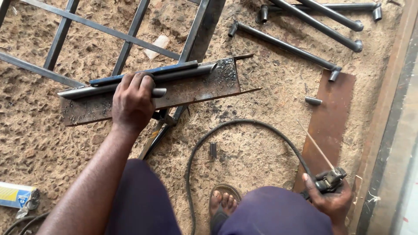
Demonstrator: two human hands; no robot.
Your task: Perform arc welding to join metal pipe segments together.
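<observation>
A flattened rectangular carton [16, 194], yellow, white and blue, lies on the sandy ground at lower left.

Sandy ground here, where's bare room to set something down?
Bare sand lies left of the left hand, below the rusty plate, and inside the black cable loop. Crowded: pipes top right, grille top left.
</observation>
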